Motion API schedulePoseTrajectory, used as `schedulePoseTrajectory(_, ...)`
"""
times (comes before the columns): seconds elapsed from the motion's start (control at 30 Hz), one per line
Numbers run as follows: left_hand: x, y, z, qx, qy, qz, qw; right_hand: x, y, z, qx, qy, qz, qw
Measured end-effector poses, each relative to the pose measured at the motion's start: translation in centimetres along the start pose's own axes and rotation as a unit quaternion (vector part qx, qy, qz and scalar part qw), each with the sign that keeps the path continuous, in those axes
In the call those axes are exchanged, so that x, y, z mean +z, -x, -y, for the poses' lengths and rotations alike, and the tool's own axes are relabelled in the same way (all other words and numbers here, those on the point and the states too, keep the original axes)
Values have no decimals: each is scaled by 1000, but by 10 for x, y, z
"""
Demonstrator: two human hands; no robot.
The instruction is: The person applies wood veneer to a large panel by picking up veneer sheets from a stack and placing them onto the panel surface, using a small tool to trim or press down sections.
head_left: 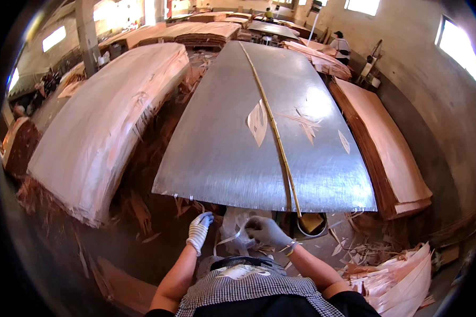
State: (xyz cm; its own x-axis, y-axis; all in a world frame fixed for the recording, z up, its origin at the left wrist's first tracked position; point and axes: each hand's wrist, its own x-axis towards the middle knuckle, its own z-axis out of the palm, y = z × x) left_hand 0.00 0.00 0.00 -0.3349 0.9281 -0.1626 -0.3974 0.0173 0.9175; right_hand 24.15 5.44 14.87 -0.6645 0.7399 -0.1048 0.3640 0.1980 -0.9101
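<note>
My left hand, in a striped white glove with grey fingertips, is held just below the front edge of the metal-topped table. Its fingers are drawn together, and what they hold, if anything, is too small to make out. To its right, my right hand wears a grey glove and is closed with curled fingers. A narrow pale strip runs from those fingers down toward my waist. Clear plastic hangs between the hands. A long bamboo stick lies lengthwise on the metal, beside thin veneer scraps.
Tall veneer stacks stand on the left and right of the table. A bucket with something yellow in it sits under the front edge. Broken veneer piles up at lower right. A person is at the far right.
</note>
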Motion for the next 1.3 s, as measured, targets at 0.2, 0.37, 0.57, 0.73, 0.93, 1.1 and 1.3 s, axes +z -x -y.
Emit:
schedulePoseTrajectory(0.2,-49,29,34,-35,-59,-57,996,-18,33,-65,175,-83,-170,966)
schedulePoseTrajectory(0.37,-32,25,56,-15,-124,-60,990,-4,48,-101,23,187,-181,965)
schedulePoseTrajectory(0.57,40,19,37,17,-355,10,935,-46,46,-126,61,330,-211,918)
schedulePoseTrajectory(0.73,67,5,49,3,-349,49,936,-133,11,-203,130,360,-249,889)
schedulePoseTrajectory(0.93,113,-107,-17,39,-509,89,855,-176,-22,-279,148,412,-187,879)
schedulePoseTrajectory(1.1,172,-206,-4,68,-582,95,805,-172,-24,-261,191,371,-182,890)
schedulePoseTrajectory(1.3,245,-332,42,27,-666,-26,745,-179,-29,-247,245,362,-134,889)
